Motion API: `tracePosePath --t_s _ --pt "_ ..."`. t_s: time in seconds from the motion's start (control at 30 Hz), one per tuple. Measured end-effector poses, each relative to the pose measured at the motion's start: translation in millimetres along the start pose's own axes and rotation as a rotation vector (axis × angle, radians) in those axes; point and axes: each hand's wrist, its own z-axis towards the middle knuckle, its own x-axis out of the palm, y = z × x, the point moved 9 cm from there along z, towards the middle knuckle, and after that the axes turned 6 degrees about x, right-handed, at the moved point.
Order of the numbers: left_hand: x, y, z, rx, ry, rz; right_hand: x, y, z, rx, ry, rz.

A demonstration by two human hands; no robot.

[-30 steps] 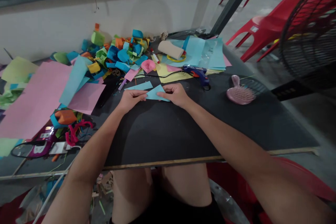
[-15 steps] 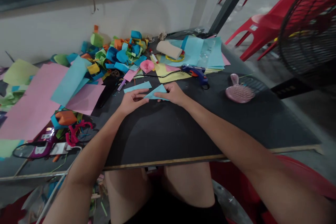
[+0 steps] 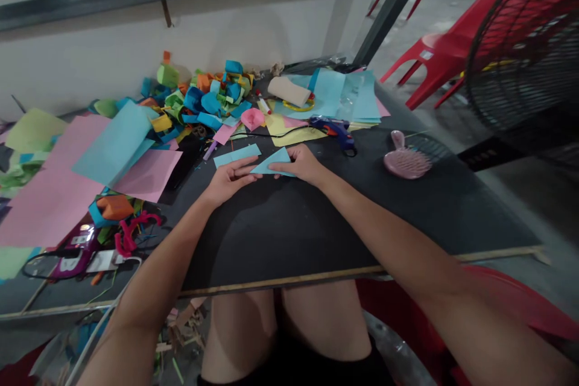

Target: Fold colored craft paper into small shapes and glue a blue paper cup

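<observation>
A piece of light blue paper (image 3: pixel 270 164), folded to a triangle, is held between my two hands just above the dark table. My right hand (image 3: pixel 304 164) grips its right side, thumb on top and fingers underneath. At the left corner, my left hand (image 3: pixel 230 182) has the paper's tip between its thumb and fingers, which are stretched out long. A second light blue strip of paper (image 3: pixel 236 155) with a crease lies on the table just beyond my left fingers.
Behind lie a pink paper flower (image 3: pixel 252 119), a blue glue gun (image 3: pixel 337 131) with its cord and a heap of colourful folded paper (image 3: pixel 212 99). Pink sheets (image 3: pixel 54 178) cover the left side. A pink hairbrush (image 3: pixel 407 163) and a fan (image 3: pixel 525 42) are at right.
The left fingers have straightened somewhat along the triangle's left corner. The right hand keeps its grip on the folded paper. The camera view has shifted slightly.
</observation>
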Motion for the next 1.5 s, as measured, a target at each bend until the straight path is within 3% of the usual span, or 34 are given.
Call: tracePosePath --t_s 0.2,0.47,0.77,1.37,1.5 --pt "4.7 -5.7 0.6 0.009 0.007 -0.074 -2.4 4.3 -2.5 -0.021 -0.054 -0.002" --pt "-1.7 -0.7 1.6 0.015 -0.093 -0.014 -1.8 3.3 -0.3 -0.021 -0.031 -0.045" --pt "1.1 -3.0 1.0 0.024 -0.059 -0.052 -0.5 6.0 -1.6 -0.039 -0.052 -0.059" --pt "-8.3 1.8 1.7 -0.018 -0.179 0.101 4.0 6.3 -3.7 -0.048 -0.058 -0.175" --pt "-5.9 12.1 2.9 -0.082 -0.138 0.219 8.9 11.4 -4.9 -0.093 -0.059 -0.237"
